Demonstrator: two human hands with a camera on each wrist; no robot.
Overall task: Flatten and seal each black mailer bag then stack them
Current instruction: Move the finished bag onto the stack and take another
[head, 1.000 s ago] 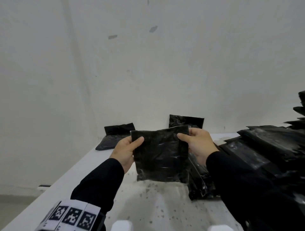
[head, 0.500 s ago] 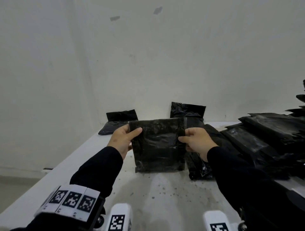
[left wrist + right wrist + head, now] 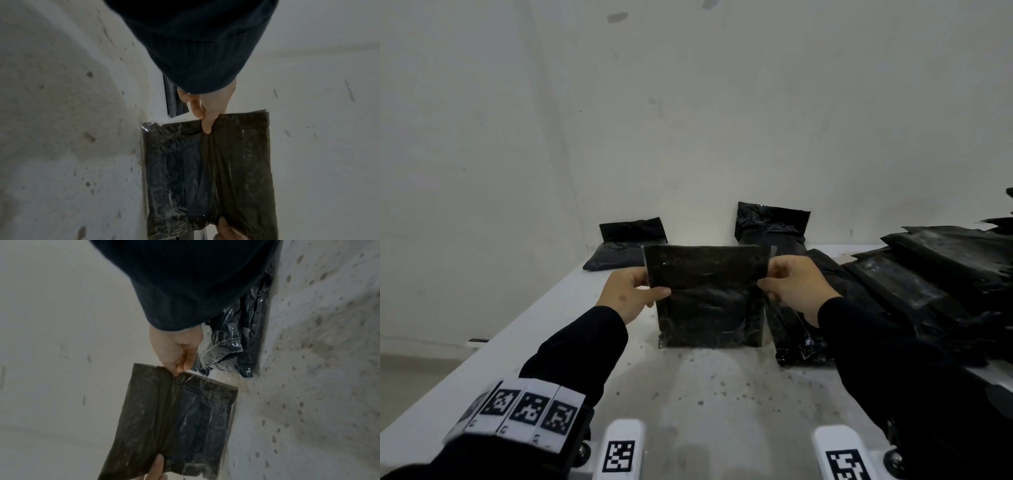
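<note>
A black mailer bag (image 3: 709,294) stands upright with its bottom edge on the white table (image 3: 709,394), held between both hands. My left hand (image 3: 631,294) pinches its left edge, thumb on the front. My right hand (image 3: 791,291) pinches the right edge near the top. The left wrist view shows the mailer bag (image 3: 207,175) under my left hand (image 3: 207,110). The right wrist view shows the mailer bag (image 3: 176,423) pinched at its edge by my right hand (image 3: 176,353).
A pile of black mailers (image 3: 935,281) fills the right side of the table. One mailer (image 3: 770,222) leans on the wall behind. Another mailer (image 3: 626,245) lies at the far left corner. The table is speckled with dark spots.
The bag has come down a little and its bottom edge now sits on the table. Both hands have slid along its side edges; the view has tilted downward.
</note>
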